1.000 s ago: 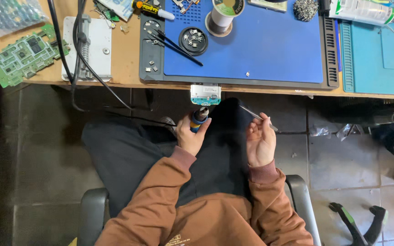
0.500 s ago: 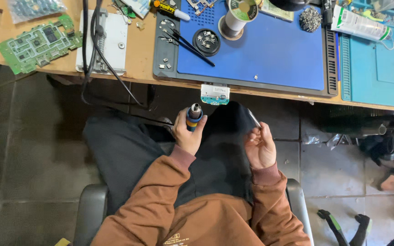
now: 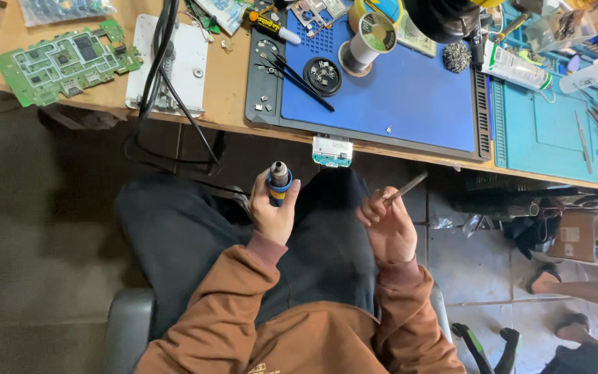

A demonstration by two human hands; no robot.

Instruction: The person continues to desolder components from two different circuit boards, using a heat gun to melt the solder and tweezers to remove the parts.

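My left hand [image 3: 275,215] grips a dark hot-air tool handle [image 3: 279,183] with a blue band and a metal nozzle, held upright over my lap. My right hand [image 3: 387,227] pinches thin metal tweezers [image 3: 405,187] that point up and to the right. Both hands hover below the bench edge, a little apart. Just above them a small white and teal circuit board [image 3: 332,150] juts out from the edge of the blue work mat [image 3: 410,97]. A black cable [image 3: 174,104] runs from the bench down toward the handle.
On the bench: a green circuit board [image 3: 64,61] at left, a white plate [image 3: 174,66], a solder spool [image 3: 368,38], a round dish of small parts [image 3: 322,75], black tweezers [image 3: 299,76], a teal mat [image 3: 562,131] with tools. Another person's sandalled foot [image 3: 555,280] at right.
The view has shifted so the bench sits lower and closer. My left hand raised the handle slightly toward the bench edge. My right hand keeps the tweezers, now tilted more to the right.
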